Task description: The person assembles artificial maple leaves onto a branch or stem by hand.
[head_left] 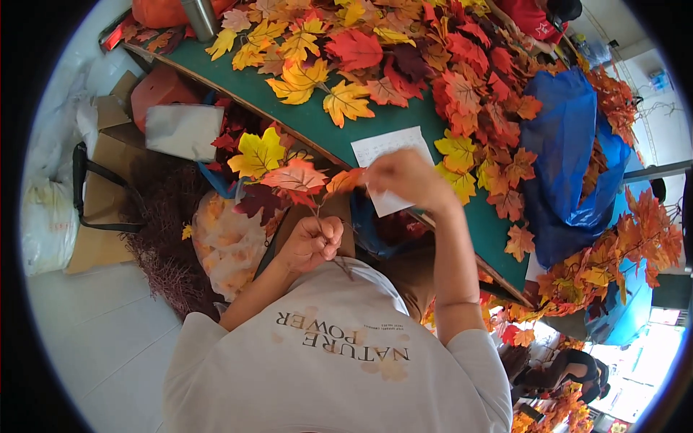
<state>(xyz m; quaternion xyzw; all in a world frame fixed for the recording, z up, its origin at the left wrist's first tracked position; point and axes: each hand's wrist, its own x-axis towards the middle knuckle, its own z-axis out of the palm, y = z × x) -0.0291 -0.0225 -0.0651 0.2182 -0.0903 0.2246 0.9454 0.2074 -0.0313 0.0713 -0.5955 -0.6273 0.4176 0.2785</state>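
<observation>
My left hand point(314, 244) is closed in a pinch round the thin stem of an artificial maple leaf branch, held in front of my shirt. The branch carries a yellow leaf point(258, 153), an orange-red leaf point(294, 177) and a dark maroon leaf point(260, 202). My right hand point(408, 179) is raised over a white paper sheet point(390, 203) at the table edge and is smeared by motion. Its fingertips meet the edge of an orange leaf point(345, 181); whether they grip it, I cannot make out.
Maple leaves point(354, 50) in yellow, orange and red are heaped on the green table point(238, 81). A blue bag point(559, 166) stands at the right. Dark twigs point(173, 231), a leaf-filled plastic bag point(224, 245) and a cardboard box point(101, 195) lie left. Another person point(530, 18) works at the far right.
</observation>
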